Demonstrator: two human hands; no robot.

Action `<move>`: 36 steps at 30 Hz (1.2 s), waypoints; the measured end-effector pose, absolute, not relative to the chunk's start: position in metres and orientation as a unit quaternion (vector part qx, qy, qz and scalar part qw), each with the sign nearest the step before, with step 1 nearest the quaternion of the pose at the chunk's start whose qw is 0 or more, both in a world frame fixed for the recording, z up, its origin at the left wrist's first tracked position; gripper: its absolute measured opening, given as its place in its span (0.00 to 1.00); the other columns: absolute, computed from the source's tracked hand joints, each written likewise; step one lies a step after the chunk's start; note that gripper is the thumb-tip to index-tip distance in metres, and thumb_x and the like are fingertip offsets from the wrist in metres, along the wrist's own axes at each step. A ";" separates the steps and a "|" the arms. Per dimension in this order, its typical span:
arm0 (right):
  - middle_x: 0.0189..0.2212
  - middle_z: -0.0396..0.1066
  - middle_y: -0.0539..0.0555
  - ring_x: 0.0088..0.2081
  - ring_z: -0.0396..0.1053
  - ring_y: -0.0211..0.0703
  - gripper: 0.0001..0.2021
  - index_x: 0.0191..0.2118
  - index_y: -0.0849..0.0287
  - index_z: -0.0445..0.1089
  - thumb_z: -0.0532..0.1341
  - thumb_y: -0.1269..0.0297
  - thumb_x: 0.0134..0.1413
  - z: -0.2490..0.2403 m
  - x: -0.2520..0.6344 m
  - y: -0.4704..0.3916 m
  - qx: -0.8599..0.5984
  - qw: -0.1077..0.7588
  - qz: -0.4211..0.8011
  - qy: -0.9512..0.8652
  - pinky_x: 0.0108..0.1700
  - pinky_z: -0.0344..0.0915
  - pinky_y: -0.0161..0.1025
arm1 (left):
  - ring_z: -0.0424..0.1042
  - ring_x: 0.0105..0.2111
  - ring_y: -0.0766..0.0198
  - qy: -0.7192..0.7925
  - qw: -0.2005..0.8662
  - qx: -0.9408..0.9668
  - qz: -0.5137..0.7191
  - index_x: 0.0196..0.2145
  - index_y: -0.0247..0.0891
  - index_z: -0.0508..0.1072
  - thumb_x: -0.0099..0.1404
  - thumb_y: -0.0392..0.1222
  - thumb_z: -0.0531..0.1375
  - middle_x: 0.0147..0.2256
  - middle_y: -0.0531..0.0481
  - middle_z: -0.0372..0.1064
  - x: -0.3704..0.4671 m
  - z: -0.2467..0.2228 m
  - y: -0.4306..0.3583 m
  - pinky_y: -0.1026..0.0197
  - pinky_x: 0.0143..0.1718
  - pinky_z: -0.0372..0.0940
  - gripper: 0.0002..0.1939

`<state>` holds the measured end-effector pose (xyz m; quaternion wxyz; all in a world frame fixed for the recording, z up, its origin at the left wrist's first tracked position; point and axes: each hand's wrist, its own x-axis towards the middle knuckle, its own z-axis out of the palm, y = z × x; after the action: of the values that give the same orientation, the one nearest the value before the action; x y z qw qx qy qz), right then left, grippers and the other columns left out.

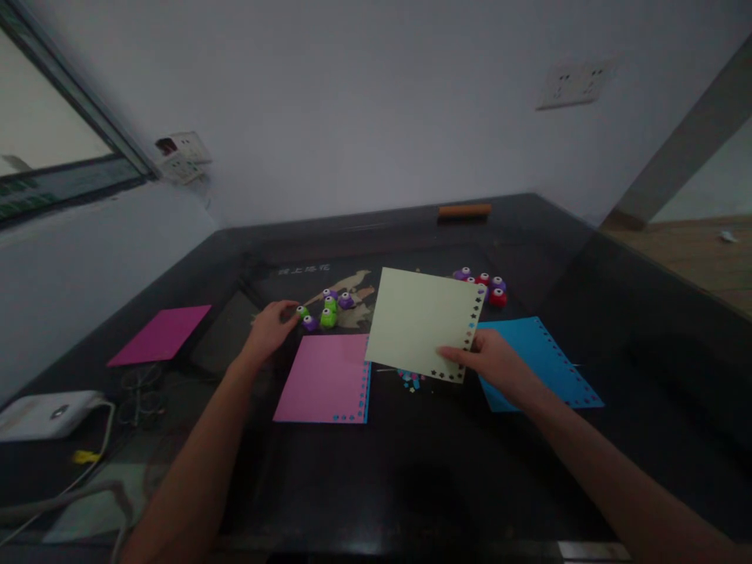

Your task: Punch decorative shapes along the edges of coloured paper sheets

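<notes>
A pale yellow sheet (423, 321) with shapes punched along its right and bottom edges is held up by my right hand (485, 356), thumb on its face. My left hand (276, 323) reaches to a small green punch (302, 312) at the left of a group of green and purple punches, fingertips against it. Below that group lies a pink sheet (323, 380) with punched edges and blue showing under it. A blue sheet (537, 364) with punched holes lies behind my right hand. Small paper cutouts (411, 380) lie between the sheets.
Red and purple punches (498, 296) stand behind the yellow sheet's right corner. A magenta sheet (161, 335) lies at the left, near a white device (50, 415) with cables. An orange roll (464, 211) rests at the table's back edge.
</notes>
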<state>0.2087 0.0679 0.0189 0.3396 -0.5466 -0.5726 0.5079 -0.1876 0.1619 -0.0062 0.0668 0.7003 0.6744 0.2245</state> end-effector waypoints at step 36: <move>0.40 0.77 0.58 0.41 0.75 0.53 0.10 0.38 0.60 0.75 0.64 0.65 0.47 0.024 0.207 0.066 -0.553 0.354 0.497 -0.567 0.45 0.71 0.52 | 0.71 0.40 0.53 0.585 0.076 0.802 0.097 0.44 0.36 0.71 0.56 0.41 0.57 0.41 0.43 0.71 -0.168 0.008 0.149 0.56 0.43 0.64 0.18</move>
<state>0.2072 0.0656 0.0239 0.3539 -0.5533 -0.5667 0.4975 -0.1680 0.1488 0.0077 0.0763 0.8019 0.5845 0.0972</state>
